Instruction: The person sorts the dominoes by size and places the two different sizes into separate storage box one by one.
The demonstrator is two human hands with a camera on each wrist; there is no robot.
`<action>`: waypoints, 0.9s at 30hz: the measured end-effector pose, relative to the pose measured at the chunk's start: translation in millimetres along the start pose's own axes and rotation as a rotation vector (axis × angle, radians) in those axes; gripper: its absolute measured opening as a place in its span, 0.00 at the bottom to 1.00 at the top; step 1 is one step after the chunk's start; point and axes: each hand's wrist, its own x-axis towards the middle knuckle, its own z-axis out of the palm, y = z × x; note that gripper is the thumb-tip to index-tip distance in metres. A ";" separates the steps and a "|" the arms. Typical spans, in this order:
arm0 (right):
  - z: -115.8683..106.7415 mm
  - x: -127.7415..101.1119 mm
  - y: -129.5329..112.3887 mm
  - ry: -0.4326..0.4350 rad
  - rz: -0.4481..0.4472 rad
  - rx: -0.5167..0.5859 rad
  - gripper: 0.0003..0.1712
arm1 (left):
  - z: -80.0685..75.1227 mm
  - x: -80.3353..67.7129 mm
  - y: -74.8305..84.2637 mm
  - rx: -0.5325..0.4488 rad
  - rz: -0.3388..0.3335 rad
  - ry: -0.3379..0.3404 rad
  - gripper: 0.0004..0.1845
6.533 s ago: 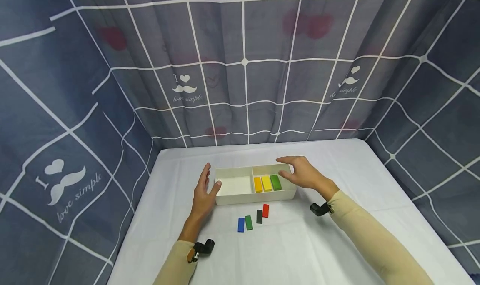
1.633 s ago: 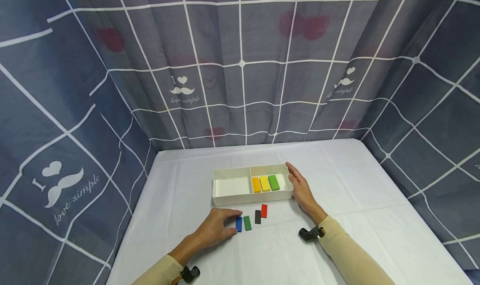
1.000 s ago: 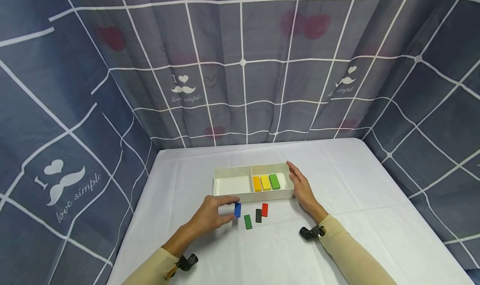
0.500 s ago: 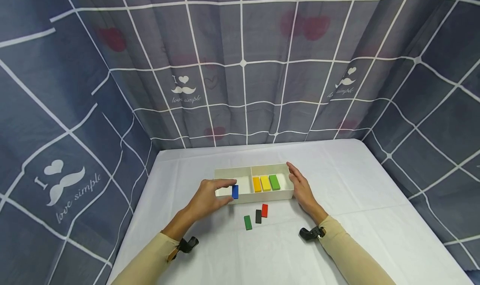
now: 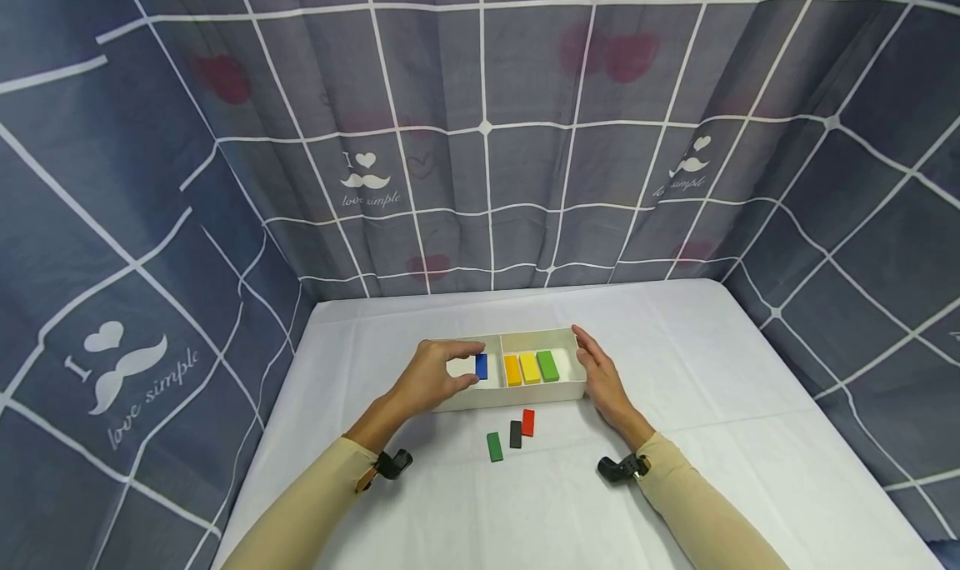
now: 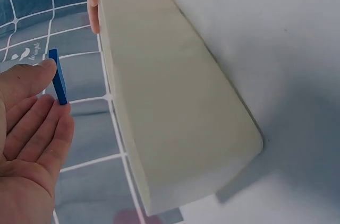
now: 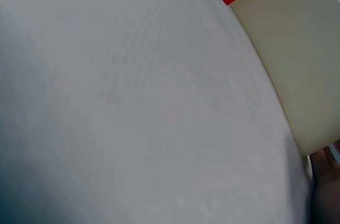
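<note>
My left hand (image 5: 431,376) pinches a small blue rectangular block (image 5: 482,367) between thumb and fingertips, over the left compartment of the cream two-part box (image 5: 510,398). In the left wrist view the blue block (image 6: 57,78) stands edge-on between thumb and fingers, beyond the box's long wall (image 6: 159,91). My right hand (image 5: 603,387) rests against the box's right end with its fingers extended; only part of it shows in the right wrist view. In the right compartment lie an orange block (image 5: 513,370), a yellow block (image 5: 530,368) and a light green block (image 5: 548,366).
In front of the box, a dark green block (image 5: 495,447), a black block (image 5: 515,434) and a red block (image 5: 528,422) lie on the white tablecloth (image 5: 555,503). Grey-blue checked curtains (image 5: 450,170) hang behind and at both sides of the table.
My left hand has picked the blue block up from the tablecloth and carried it up over the left compartment. The right hand has moved from over the right compartment to the box's right end.
</note>
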 end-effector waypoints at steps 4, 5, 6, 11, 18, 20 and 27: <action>-0.4 0.2 -0.8 0.005 -0.002 0.004 0.30 | 6.1 7.8 -2.8 -0.017 -0.030 -0.027 0.28; -0.5 0.3 -1.0 0.006 -0.003 0.003 0.30 | 7.9 9.7 -4.1 -0.022 -0.033 -0.033 0.28; -0.6 0.5 -1.2 0.006 -0.004 0.001 0.31 | 9.8 11.4 -5.5 -0.024 -0.038 -0.040 0.28; -0.9 1.2 -0.6 0.009 0.001 -0.002 0.31 | 18.9 18.7 -12.4 -0.029 -0.068 -0.079 0.28; -0.1 0.3 -1.1 0.010 0.000 0.000 0.30 | 27.6 28.9 -17.3 -0.022 -0.072 -0.107 0.27; 0.3 0.7 -0.7 0.013 0.004 0.003 0.30 | 30.0 32.1 -18.6 -0.031 -0.067 -0.114 0.27; -0.2 0.7 -0.2 0.011 0.001 0.003 0.31 | 38.3 39.8 -22.3 -0.024 -0.108 -0.154 0.26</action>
